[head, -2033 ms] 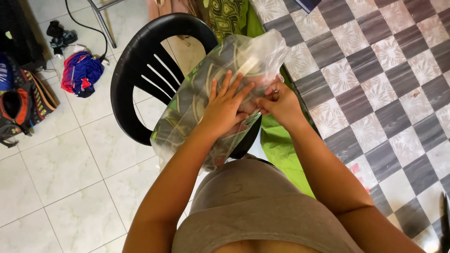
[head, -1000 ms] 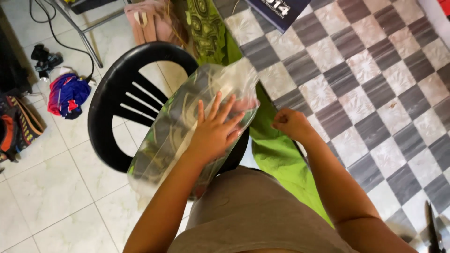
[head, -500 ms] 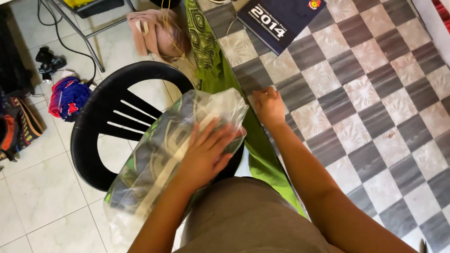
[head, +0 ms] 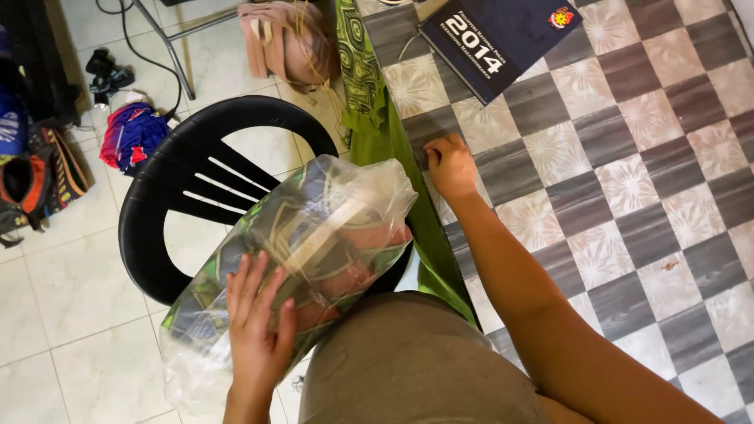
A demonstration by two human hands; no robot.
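Crinkled clear plastic bag point(head: 314, 243) of folded patterned cloth lies on a black moulded chair point(head: 196, 169). Left hand point(head: 258, 330) presses flat on it, grip open. Right hand point(head: 449, 166), loosely curled, holding nothing, has left the bag for the checkered tabletop point(head: 628, 157) edge; bare tabletop lies beyond.

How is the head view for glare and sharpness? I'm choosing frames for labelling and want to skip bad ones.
Head view: even indoor light with soft shadows; the crinkled clear plastic bag of folded fabric shows white glare patches; the left hand on it and the right hand on the grey checkered tablecloth look reasonably sharp; the black plastic chair is clear too.
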